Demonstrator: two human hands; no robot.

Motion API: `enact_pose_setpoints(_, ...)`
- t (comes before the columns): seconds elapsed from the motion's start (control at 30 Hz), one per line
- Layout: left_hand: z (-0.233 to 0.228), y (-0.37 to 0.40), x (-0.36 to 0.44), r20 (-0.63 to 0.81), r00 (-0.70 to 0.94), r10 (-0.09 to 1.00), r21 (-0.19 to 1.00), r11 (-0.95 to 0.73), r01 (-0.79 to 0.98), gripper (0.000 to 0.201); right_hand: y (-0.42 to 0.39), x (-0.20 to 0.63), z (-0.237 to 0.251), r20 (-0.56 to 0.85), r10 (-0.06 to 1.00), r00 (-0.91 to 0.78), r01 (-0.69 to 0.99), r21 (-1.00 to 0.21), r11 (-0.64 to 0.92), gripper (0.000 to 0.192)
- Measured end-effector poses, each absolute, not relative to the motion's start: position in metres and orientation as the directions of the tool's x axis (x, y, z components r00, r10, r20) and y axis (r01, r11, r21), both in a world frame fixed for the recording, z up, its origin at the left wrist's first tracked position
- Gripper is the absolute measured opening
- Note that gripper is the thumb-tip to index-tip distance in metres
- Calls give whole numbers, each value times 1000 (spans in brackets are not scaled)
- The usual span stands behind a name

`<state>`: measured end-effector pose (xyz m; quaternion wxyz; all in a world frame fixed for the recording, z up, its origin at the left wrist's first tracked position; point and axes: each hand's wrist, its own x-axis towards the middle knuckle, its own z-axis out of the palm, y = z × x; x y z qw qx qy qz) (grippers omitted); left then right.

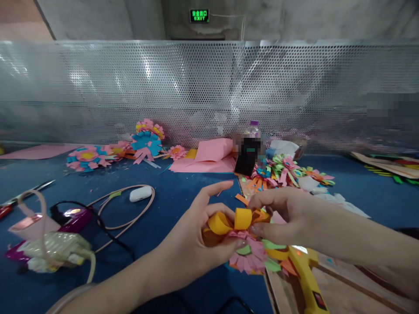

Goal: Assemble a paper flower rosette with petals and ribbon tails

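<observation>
Two bare hands meet over the blue table top [170,205], and both hold one pink paper flower with curled orange strips [244,237]. The left hand [193,244] pinches it from the left side with thumb and fingers; the forefinger points up and free. The right hand [281,213] closes its fingertips on the orange loops from the right. Just under the flower lies a yellow glue gun [306,274] on a brown board [343,288]. More finished paper flowers [88,157] rest near the perforated metal wall [183,87].
</observation>
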<state>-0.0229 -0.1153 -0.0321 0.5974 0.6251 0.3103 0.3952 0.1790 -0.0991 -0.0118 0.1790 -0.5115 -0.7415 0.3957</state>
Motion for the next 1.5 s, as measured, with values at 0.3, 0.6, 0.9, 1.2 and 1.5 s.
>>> enact_pose_setpoints(0.3, -34, -112, -24, 135, 505, 852, 990, -99, -99, 66, -101, 177, -8, -19, 900, -436, 618, -733, 284, 19)
enact_pose_setpoints(0.6, -37, -113, -26, 159, 512, 844, 987, -135, -84, 66, -106, 174, -3, 31, 913, -406, 659, -683, 316, 17)
enact_pose_setpoints(0.9, -39, -112, -26, 184, 514, 838, 982, -142, -121, 64, -109, 184, -2, 20, 918, -397, 610, -741, 280, 28)
enact_pose_setpoints(1.2, -42, -112, -26, 196, 519, 832, 980, -151, -128, 64, -112, 177, 2, 6, 895, -445, 617, -722, 312, 16)
enact_pose_setpoints(1.5, -41, -112, -26, 194, 492, 848, 981, -163, -107, 66, -110, 176, -7, 135, 876, -464, 607, -672, 425, 16)
